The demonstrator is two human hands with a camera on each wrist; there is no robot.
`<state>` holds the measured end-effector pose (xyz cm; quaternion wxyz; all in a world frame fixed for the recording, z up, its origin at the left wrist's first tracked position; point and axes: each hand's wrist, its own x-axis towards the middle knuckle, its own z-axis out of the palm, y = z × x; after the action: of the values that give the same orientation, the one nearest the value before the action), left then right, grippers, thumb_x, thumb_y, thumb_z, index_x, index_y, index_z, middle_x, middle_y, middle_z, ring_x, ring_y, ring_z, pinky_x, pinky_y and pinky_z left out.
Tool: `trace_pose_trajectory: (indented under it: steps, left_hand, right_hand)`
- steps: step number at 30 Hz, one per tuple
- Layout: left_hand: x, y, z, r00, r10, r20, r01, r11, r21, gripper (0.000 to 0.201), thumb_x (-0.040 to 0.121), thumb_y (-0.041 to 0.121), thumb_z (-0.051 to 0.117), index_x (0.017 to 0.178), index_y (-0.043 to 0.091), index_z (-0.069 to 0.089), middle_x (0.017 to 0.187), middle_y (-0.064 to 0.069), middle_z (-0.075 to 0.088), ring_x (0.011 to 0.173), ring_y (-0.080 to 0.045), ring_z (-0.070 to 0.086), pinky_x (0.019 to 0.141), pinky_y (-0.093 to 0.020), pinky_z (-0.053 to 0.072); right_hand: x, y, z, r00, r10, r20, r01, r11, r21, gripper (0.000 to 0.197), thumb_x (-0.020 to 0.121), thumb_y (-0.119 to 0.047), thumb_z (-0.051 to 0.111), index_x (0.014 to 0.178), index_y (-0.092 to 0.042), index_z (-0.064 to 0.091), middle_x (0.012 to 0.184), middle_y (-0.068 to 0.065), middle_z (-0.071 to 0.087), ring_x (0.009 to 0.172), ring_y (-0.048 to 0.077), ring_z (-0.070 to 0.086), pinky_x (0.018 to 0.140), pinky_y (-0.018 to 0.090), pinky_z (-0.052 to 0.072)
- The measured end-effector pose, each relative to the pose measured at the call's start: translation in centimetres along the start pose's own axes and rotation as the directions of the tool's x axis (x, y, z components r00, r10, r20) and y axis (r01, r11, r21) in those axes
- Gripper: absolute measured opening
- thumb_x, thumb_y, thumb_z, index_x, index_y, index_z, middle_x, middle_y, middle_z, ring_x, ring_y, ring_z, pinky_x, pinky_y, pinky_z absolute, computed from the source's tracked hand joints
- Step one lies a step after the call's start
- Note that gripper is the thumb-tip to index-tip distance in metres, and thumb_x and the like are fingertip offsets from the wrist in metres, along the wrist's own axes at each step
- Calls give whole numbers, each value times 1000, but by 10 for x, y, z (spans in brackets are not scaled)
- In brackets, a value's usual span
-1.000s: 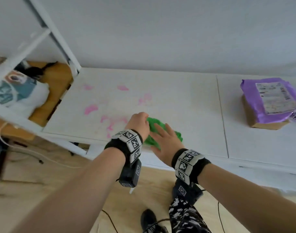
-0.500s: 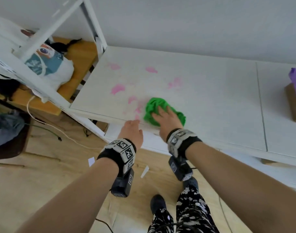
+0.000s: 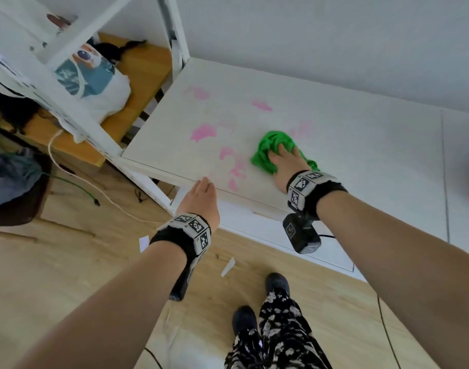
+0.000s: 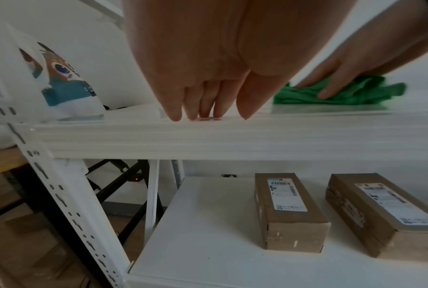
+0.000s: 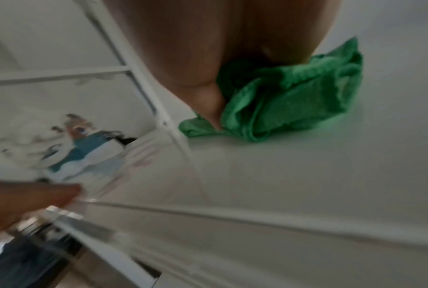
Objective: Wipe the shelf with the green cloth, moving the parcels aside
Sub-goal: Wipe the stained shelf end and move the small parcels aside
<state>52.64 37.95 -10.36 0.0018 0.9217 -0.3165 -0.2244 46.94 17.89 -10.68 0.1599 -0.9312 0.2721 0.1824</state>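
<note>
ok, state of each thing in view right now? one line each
green cloth: bunched, flat on the shelf under the right hand
right hand: fingers straight, pressing the cloth
left hand: open, fingertips on the shelf's front edge
shelf: pink stains left of the cloth
two cardboard parcels: lying flat on the lower shelf, sealed

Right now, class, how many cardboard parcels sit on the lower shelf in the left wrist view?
2. One brown parcel lies near the middle of the lower shelf; a second parcel lies to its right, cut off by the frame edge. More may sit out of view.
</note>
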Motion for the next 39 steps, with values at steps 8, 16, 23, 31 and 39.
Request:
trace_pose_trajectory:
  steps: [8, 16, 23, 31, 39]
  left_hand:
    - [1, -23, -6, 992, -108, 66, 105, 993, 48, 76, 90, 2, 46, 151, 3, 1, 161, -11, -7, 150, -23, 1, 122, -36, 16]
    - [3, -37, -10, 997, -7, 76, -5, 988, 152, 74, 90, -3, 41, 152, 6, 1, 161, -10, -5, 150, -20, 2, 123, -34, 13]
    - [1, -37, -17, 996, 15, 90, -30, 987, 160, 72, 90, 0, 40, 152, 5, 4, 161, -10, -2, 150, -20, 3, 122, -33, 14]
    - [1, -36, -19, 995, 6, 101, -22, 987, 159, 71, 90, -4, 39, 152, 5, 4, 161, -10, -3, 150, -20, 4, 122, -32, 15]
    - [1, -33, -22, 992, -1, 126, -25, 979, 200, 74, 90, 3, 46, 152, 4, 3, 161, -12, -2, 150, -22, 3, 121, -32, 15]
  right_hand:
    - [-25, -48, 32, 892, -447, 64, 451, 890, -62, 70, 89, 3, 44, 149, -24, 22, 161, 1, 7, 148, 30, 3, 123, 39, 8]
    - [36, -40, -22, 984, -167, 58, 175, 970, -170, 72, 90, -6, 45, 151, -23, 12, 161, 9, -1, 147, 36, 3, 122, 39, 8]
    - [-1, -84, 17, 875, -480, 71, 484, 857, -175, 67, 90, -4, 44, 150, -24, 20, 161, 4, 7, 147, 35, 6, 121, 39, 8]
    - [46, -33, -29, 961, -274, 36, 275, 938, -211, 62, 91, -4, 43, 148, -21, 26, 158, 12, 15, 143, 34, 24, 118, 40, 24]
    - [-4, -71, 14, 875, -475, 88, 482, 846, -227, 66, 87, -2, 44, 148, -22, 27, 159, 5, 14, 144, 35, 16, 120, 42, 19]
